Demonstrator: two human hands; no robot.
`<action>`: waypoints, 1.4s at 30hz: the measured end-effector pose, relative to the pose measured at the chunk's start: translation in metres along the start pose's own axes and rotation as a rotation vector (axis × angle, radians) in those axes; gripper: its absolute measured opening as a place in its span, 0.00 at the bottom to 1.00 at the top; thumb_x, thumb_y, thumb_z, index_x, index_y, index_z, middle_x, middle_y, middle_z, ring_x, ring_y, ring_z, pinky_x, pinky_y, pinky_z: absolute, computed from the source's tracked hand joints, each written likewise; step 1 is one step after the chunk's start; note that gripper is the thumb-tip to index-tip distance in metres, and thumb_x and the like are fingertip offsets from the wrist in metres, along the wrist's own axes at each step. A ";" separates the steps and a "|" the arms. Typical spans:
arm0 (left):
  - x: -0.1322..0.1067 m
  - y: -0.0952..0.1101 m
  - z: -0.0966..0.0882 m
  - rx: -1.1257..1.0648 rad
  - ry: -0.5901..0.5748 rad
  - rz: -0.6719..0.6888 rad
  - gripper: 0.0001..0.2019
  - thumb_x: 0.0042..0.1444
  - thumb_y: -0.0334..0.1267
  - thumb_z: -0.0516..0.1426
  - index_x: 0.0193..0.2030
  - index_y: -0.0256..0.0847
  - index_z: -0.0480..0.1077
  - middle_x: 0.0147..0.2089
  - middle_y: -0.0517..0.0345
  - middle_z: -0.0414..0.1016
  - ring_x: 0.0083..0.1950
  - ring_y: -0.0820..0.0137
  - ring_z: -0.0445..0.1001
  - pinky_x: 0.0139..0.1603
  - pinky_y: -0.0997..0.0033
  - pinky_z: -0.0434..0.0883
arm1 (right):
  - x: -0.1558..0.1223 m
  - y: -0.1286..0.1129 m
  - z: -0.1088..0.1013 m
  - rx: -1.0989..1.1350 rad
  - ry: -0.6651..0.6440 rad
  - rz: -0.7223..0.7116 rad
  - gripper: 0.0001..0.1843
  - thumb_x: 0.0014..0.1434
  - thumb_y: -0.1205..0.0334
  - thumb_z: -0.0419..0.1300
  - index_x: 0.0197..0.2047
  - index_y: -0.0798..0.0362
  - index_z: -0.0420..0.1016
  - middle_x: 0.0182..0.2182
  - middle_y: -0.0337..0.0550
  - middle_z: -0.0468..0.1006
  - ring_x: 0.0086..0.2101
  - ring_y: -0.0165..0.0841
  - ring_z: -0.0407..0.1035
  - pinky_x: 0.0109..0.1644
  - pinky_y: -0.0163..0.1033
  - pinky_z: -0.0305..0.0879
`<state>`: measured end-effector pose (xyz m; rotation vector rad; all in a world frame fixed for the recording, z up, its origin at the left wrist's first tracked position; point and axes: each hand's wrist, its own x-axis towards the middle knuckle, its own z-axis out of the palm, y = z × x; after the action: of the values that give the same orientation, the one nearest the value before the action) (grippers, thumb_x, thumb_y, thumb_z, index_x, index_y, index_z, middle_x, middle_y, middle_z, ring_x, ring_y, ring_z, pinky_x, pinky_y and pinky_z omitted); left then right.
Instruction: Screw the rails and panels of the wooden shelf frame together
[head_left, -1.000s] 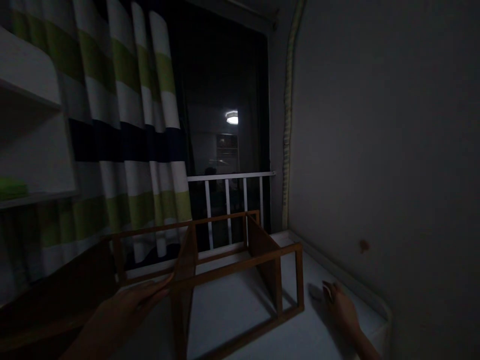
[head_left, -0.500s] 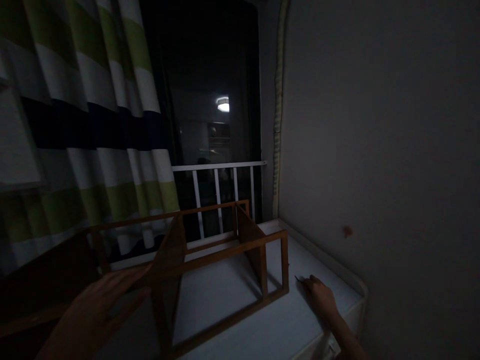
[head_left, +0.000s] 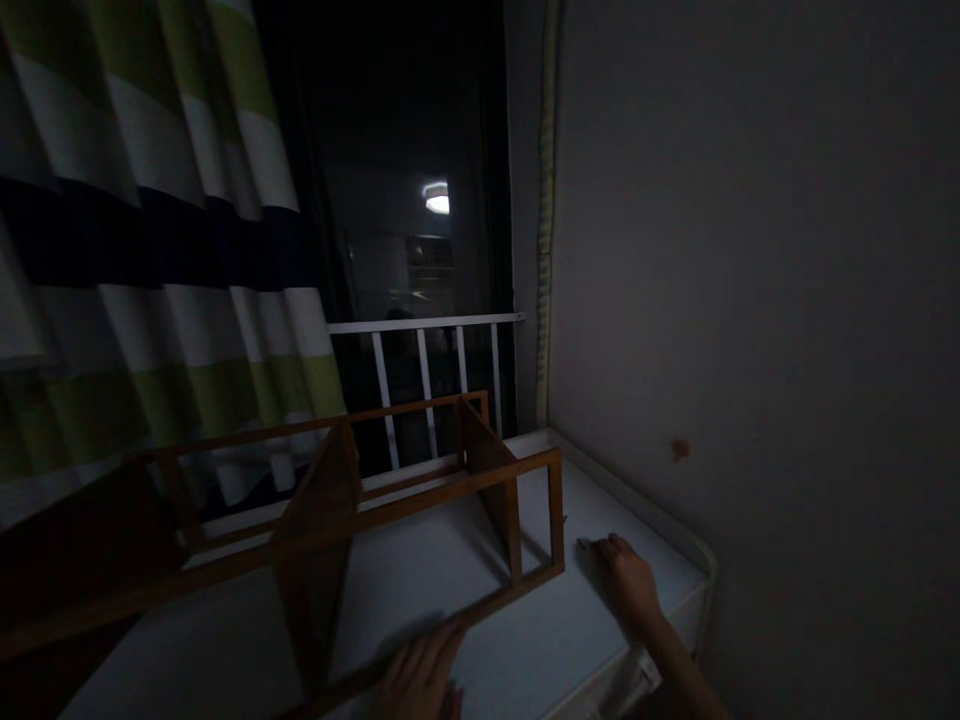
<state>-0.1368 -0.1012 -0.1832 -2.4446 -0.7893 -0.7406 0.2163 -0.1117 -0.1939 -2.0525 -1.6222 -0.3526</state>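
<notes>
A brown wooden frame rack [head_left: 420, 490] with upright dividers lies on a white surface [head_left: 540, 640] in a dim room. My left hand [head_left: 420, 680] rests at the rack's near bottom rail, fingers stretched forward and touching it. My right hand [head_left: 630, 585] lies on the white surface just right of the rack's end, fingers pointing at a small thin object that I cannot make out.
A grey wall [head_left: 750, 300] runs along the right. A dark window [head_left: 420, 220] with a white railing [head_left: 427, 370] is behind the rack. A striped green, white and navy curtain [head_left: 135, 240] hangs at the left.
My left hand has left the rack's top middle divider and dropped to its near bottom rail. The right hand has shifted slightly left on the surface. The view has turned right.
</notes>
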 end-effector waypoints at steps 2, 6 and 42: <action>0.016 0.009 0.020 -0.088 -0.094 -0.106 0.23 0.51 0.35 0.51 0.56 0.42 0.61 0.53 0.57 0.70 0.51 0.67 0.69 0.50 0.70 0.67 | -0.003 0.003 0.000 0.026 0.074 0.008 0.17 0.63 0.60 0.42 0.40 0.53 0.72 0.36 0.45 0.72 0.35 0.32 0.70 0.35 0.33 0.62; 0.059 0.019 0.047 -0.282 -0.303 -0.330 0.23 0.51 0.37 0.51 0.56 0.39 0.60 0.56 0.51 0.67 0.56 0.62 0.65 0.56 0.59 0.62 | -0.016 -0.003 0.003 0.061 0.166 -0.055 0.19 0.63 0.56 0.41 0.41 0.53 0.71 0.32 0.45 0.72 0.33 0.30 0.69 0.34 0.32 0.62; 0.127 -0.005 0.094 -0.654 -0.276 -0.526 0.09 0.49 0.34 0.51 0.37 0.40 0.69 0.42 0.51 0.73 0.45 0.62 0.70 0.46 0.64 0.66 | -0.008 -0.084 0.014 0.213 0.236 -0.685 0.12 0.60 0.62 0.51 0.26 0.53 0.66 0.22 0.35 0.69 0.26 0.27 0.64 0.23 0.35 0.53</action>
<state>-0.0204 0.0047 -0.1741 -2.9901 -1.5367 -0.9782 0.1326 -0.0970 -0.1908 -1.2011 -2.0620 -0.5960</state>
